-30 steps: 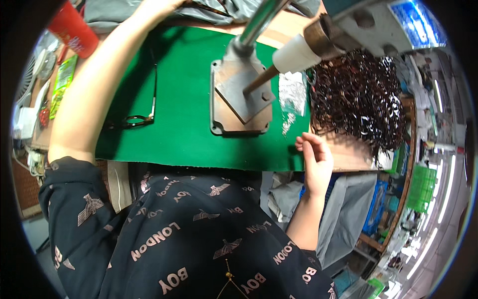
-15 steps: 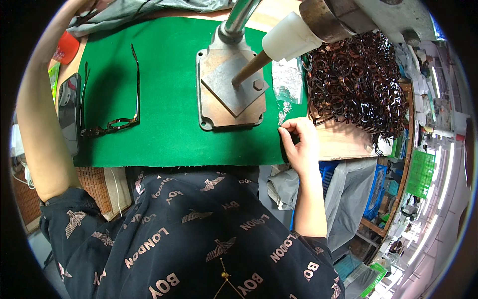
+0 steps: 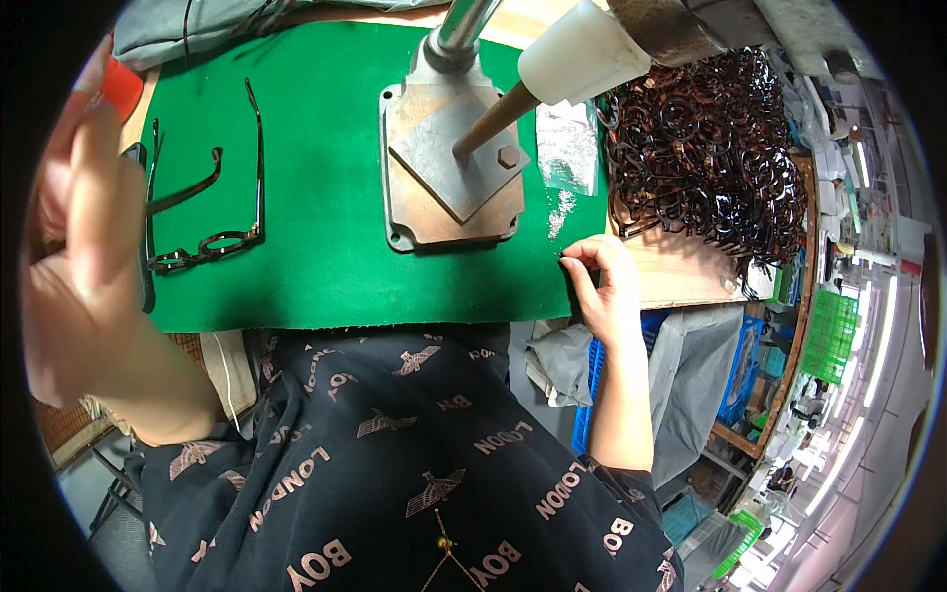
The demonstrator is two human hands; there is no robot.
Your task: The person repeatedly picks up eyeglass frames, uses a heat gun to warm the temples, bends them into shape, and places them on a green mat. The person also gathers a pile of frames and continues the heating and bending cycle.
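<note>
My left hand (image 3: pixel 89 237) is raised at the far left, close to the camera and partly blurred, with its fingers curled. From it juts a dark brown eyeglass temple (image 3: pixel 192 189), its curved tip over the green mat. Below and beside that temple lies a pair of dark tortoiseshell glasses (image 3: pixel 207 247), its arms pointing away from me. My right hand (image 3: pixel 607 276) rests at the mat's right edge, thumb and forefinger pinched together; what they hold, if anything, is too small to name. Just beyond those fingertips are tiny silvery pieces (image 3: pixel 560 214), spilling from a clear plastic bag (image 3: pixel 569 148).
A metal bench press (image 3: pixel 395 212) with a rod and white collar (image 3: pixel 582 54) stands mid-mat (image 3: pixel 316 197). Many dark brown frame parts (image 3: pixel 700 168) are heaped at right. At far left are a red container (image 3: pixel 123 89) and a phone-like dark slab (image 3: pixel 147 286), mostly hidden.
My left arm has drawn back from the far left, and a temple now shows in that hand. The right hand stays nearly in place, still pinched. The view has shifted slightly.
</note>
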